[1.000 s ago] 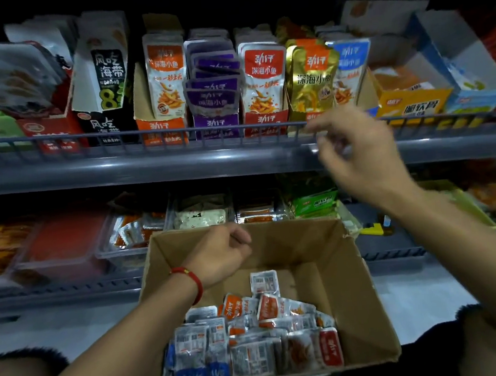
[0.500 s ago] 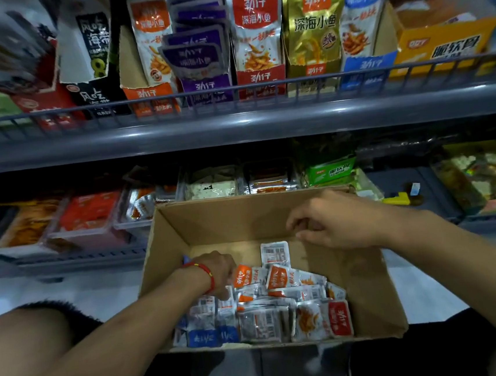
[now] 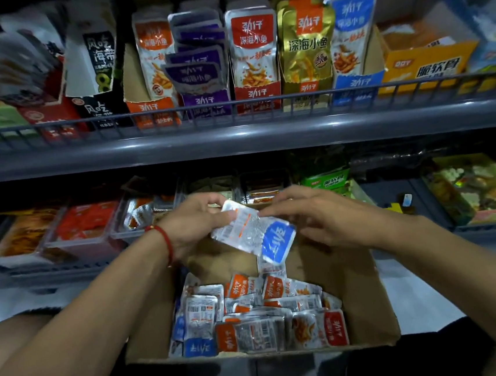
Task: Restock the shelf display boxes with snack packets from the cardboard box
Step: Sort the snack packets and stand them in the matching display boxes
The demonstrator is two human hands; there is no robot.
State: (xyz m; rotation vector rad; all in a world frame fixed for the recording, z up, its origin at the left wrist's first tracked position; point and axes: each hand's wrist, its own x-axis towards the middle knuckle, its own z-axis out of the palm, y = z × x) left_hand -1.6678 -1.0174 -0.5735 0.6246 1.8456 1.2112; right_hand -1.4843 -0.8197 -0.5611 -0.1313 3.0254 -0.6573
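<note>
Blue and silver, the snack packet (image 3: 253, 236) sits between my two hands, held above the far end of the cardboard box (image 3: 368, 291). My left hand (image 3: 195, 223) has its fingers (image 3: 208, 199) curled round the packet's upper end, thumb pressing its face. My right hand (image 3: 313, 215) reaches in from the other side, fingers nearly straight, their tips touching the packet's top edge. Below, the box is packed with more packets (image 3: 253, 317), orange, red and blue, piled loosely. Ahead on the upper shelf (image 3: 236, 137) stand the display boxes: orange (image 3: 154, 106), purple (image 3: 206, 101), red (image 3: 257, 94), gold (image 3: 306, 86) and blue (image 3: 355, 83), each filled with upright packets.
</note>
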